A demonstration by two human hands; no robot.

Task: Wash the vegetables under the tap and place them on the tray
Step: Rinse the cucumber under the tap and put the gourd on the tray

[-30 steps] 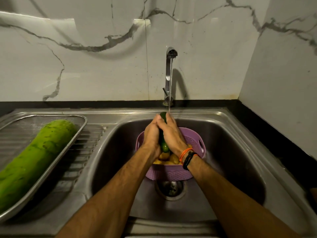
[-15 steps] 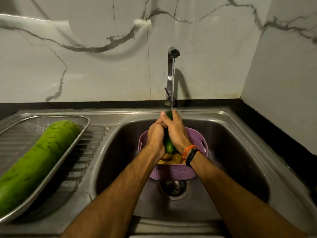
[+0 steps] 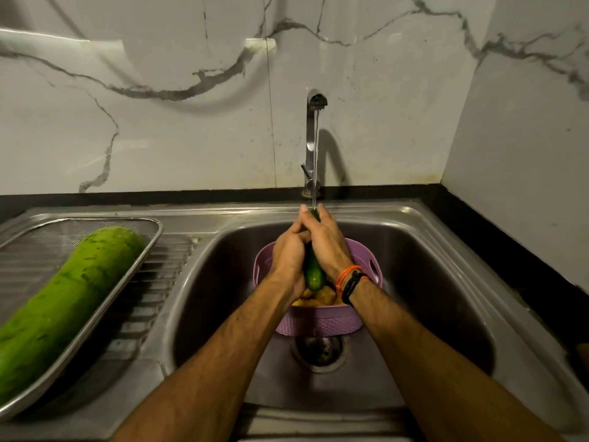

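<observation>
Cucumber [image 3: 314, 272]: dark green, held near upright over the sink basin, top end under the water stream [image 3: 315, 161], lower end poking out below the hands, just above the basket.
Left hand [image 3: 288, 253]: fingers wrapped round the cucumber's left side, gripping it.
Right hand [image 3: 328, 242]: curled round the cucumber from the right, fingertips reaching its top; orange band [image 3: 348, 273] and black band [image 3: 353, 287] on the wrist.
Tap [image 3: 310, 141]: running, thin stream landing at the fingertips.
Basket [image 3: 325, 323]: purple, perforated, sitting in the basin over the drain [image 3: 320, 352]; yellowish vegetables [image 3: 323, 296] inside, mostly hidden by the wrists.
Sink [image 3: 446, 282]: steel; open basin floor left and right of the basket, walls well apart from it.
Tray [image 3: 153, 237]: steel mesh, on the ribbed drainboard [image 3: 159, 282], its right rim near the basin's left edge.
Gourd [image 3: 67, 301]: large, light green, lying diagonally in the tray; bare mesh along the tray's far left side.
Wall [image 3: 191, 138]: marble, behind the tap and closing in on the right.
</observation>
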